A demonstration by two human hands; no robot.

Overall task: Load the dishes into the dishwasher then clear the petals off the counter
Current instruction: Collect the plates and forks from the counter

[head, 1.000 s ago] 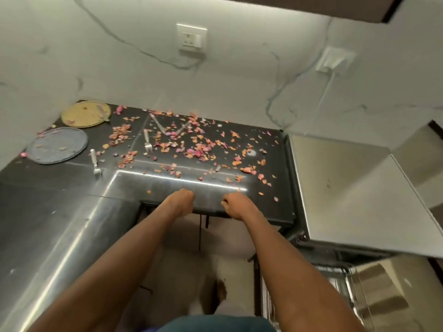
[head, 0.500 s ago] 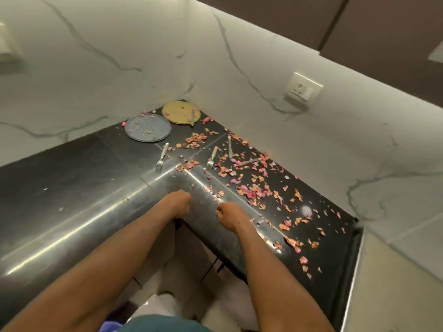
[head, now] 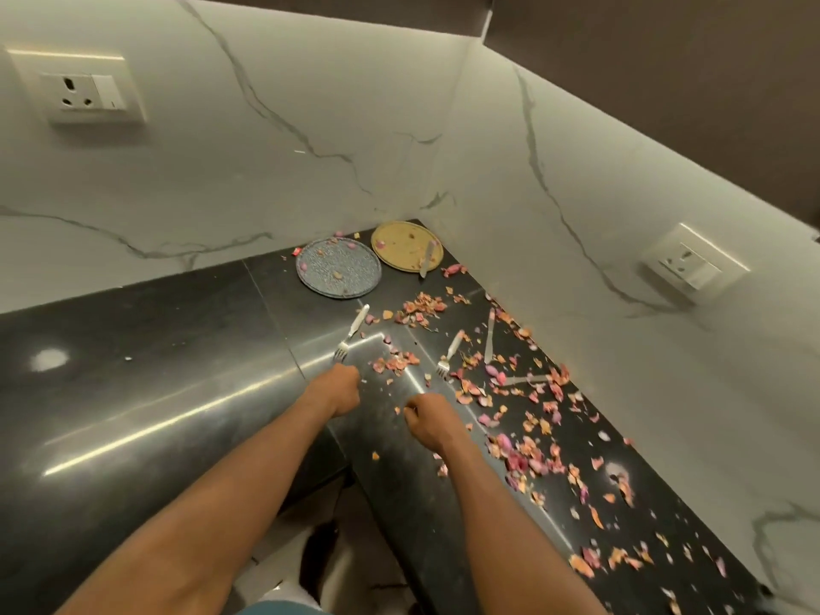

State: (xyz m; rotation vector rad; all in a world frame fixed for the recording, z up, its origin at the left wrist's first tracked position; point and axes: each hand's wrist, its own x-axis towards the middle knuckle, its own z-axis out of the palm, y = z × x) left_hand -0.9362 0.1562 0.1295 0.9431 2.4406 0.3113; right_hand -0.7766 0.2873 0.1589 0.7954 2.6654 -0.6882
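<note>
Dishes and cutlery all lie on the black counter (head: 146,370); none has been lifted, so I judge the loading step not yet begun. A grey plate (head: 338,267) and a yellow plate (head: 401,246) sit side by side in the far corner against the marble wall, the yellow one carrying a knife (head: 425,259) across its rim. Two forks lie nearer: one fork (head: 350,334) just beyond my left hand (head: 339,388), a second fork (head: 450,353) beyond my right hand (head: 428,415). Two more knives lie among the petals (head: 523,446), one knife (head: 489,336) near the wall, another (head: 526,380) almost flat across the run. Petals are scattered along the right-hand run of the counter, a few on the plates. The dishwasher is not in view.

Both hands are over the inner corner of the counter, forearms extended, fingers curled under into loose fists, knuckles forward. I see nothing held in either.

Next move, in my judgement: uncurl the left hand and take the nearest fork by its white handle, or reach further for the plates.
</note>
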